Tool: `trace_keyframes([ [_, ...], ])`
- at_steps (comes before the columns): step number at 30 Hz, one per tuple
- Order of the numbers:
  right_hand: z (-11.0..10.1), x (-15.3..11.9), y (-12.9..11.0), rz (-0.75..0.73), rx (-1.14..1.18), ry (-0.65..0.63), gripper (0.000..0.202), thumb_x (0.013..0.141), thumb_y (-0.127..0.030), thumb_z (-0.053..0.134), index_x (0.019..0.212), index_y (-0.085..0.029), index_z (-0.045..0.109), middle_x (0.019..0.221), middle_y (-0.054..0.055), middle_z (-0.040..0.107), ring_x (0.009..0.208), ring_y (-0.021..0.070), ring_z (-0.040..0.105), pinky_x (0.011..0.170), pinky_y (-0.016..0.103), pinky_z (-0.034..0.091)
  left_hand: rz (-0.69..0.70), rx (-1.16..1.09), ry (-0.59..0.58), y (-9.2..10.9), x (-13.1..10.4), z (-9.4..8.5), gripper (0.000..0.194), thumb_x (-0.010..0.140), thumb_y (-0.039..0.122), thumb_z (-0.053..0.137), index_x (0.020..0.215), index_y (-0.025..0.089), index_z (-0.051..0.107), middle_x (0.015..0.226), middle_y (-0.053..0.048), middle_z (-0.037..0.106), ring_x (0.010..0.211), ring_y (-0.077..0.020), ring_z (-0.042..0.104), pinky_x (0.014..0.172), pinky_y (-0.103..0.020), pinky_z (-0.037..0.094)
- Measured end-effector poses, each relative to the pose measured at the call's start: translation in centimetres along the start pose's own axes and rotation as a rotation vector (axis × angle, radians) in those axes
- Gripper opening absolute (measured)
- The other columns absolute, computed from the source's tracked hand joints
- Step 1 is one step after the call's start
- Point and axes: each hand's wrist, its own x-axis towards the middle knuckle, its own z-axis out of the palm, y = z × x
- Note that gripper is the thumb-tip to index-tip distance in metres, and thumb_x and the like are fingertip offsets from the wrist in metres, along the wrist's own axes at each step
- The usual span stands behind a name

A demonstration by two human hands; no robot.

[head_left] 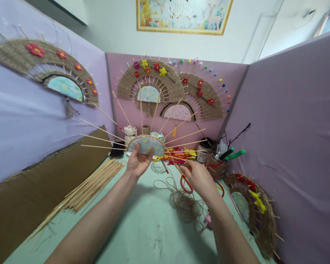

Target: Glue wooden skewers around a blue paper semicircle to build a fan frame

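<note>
My left hand (139, 161) holds a half-round fan base (146, 145) covered in pale floral fabric, its thumb on the front face. Thin wooden sticks (141, 112) radiate from the curved edge of the base, upward and out to both sides. Right of the base, my right hand (196, 176) has its fingers pinched together at a thin strand of twine that runs up toward the base's right corner. Below the right hand lies a loose tangle of brown twine (184, 205) on the green table.
Loose sticks (93, 185) lie at the left beside a brown cardboard piece (49, 194). Red-handled scissors (186, 184), a pen holder (216, 167) and a finished fan (260, 209) are at the right. Decorated fans (154, 79) hang on the pink board behind.
</note>
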Motion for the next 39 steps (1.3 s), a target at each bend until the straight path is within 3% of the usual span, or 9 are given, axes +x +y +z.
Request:
trace_keyframes([
  [3,-0.6,-0.6,-1.0,-0.066,-0.151,0.180,0.021,0.091,-0.035,0.056,0.082,-0.018,0.065,0.084,0.012,0.069,0.080,0.0270,0.061,0.071,0.036,0.042,0.020,0.019,0.013,-0.2,-0.2,0.2,0.010,0.089,0.029,0.062,0.093,0.021,0.067,0.094,-0.003,0.074,0.093,-0.0168,0.068,0.077,-0.027,0.056],
  [7,-0.7,-1.3,-3.0,-0.320,0.013,0.359,0.018,0.095,-0.030,0.050,0.095,-0.018,0.062,0.093,0.011,0.068,0.090,0.0254,0.061,0.082,0.040,0.046,-0.001,0.078,-0.010,-1.1,-0.8,0.3,0.008,0.087,0.027,0.065,0.090,0.020,0.068,0.094,-0.002,0.074,0.094,-0.0165,0.067,0.082,-0.029,0.055],
  [10,-0.2,-1.8,-4.4,-0.545,0.103,0.388,0.024,0.094,-0.026,0.053,0.116,-0.018,0.057,0.118,0.014,0.064,0.113,0.0254,0.057,0.097,0.043,0.045,-0.031,0.131,-0.093,-2.0,-1.4,0.3,0.013,0.083,0.026,0.070,0.091,0.017,0.069,0.097,-0.003,0.074,0.096,-0.0168,0.067,0.086,-0.028,0.054],
  [13,0.4,-2.1,-5.1,-0.669,0.076,0.365,0.038,0.093,-0.024,0.054,0.130,-0.019,0.048,0.137,0.015,0.054,0.129,0.0268,0.048,0.106,0.048,0.041,-0.054,0.182,-0.198,-2.9,-2.2,0.2,0.023,0.078,0.028,0.075,0.095,0.014,0.070,0.100,-0.006,0.074,0.098,-0.0181,0.067,0.090,-0.029,0.052],
  [18,0.6,-2.5,-5.3,-0.676,0.039,0.350,0.043,0.092,-0.023,0.054,0.134,-0.019,0.043,0.144,0.016,0.049,0.137,0.0281,0.040,0.110,0.052,0.038,-0.050,0.218,-0.299,-3.8,-2.9,0.2,0.028,0.075,0.029,0.078,0.098,0.016,0.071,0.103,-0.005,0.074,0.100,-0.0183,0.066,0.094,-0.030,0.049],
  [29,0.8,-2.6,-5.4,-0.610,0.003,0.386,0.042,0.092,-0.026,0.055,0.132,-0.017,0.046,0.137,0.016,0.054,0.130,0.0289,0.045,0.107,0.050,0.038,-0.035,0.255,-0.338,-4.0,-2.9,-0.1,0.021,0.075,0.025,0.078,0.093,0.018,0.072,0.099,-0.003,0.075,0.096,-0.0178,0.067,0.095,-0.033,0.047],
  [39,1.1,-2.5,-5.2,-0.617,0.041,0.430,0.042,0.092,-0.023,0.054,0.133,-0.018,0.046,0.133,0.016,0.057,0.127,0.0277,0.050,0.104,0.049,0.040,-0.069,0.195,-0.238,-3.4,-2.3,-0.1,0.024,0.078,0.031,0.075,0.096,0.017,0.070,0.100,-0.003,0.075,0.097,-0.0170,0.068,0.092,-0.029,0.050],
])
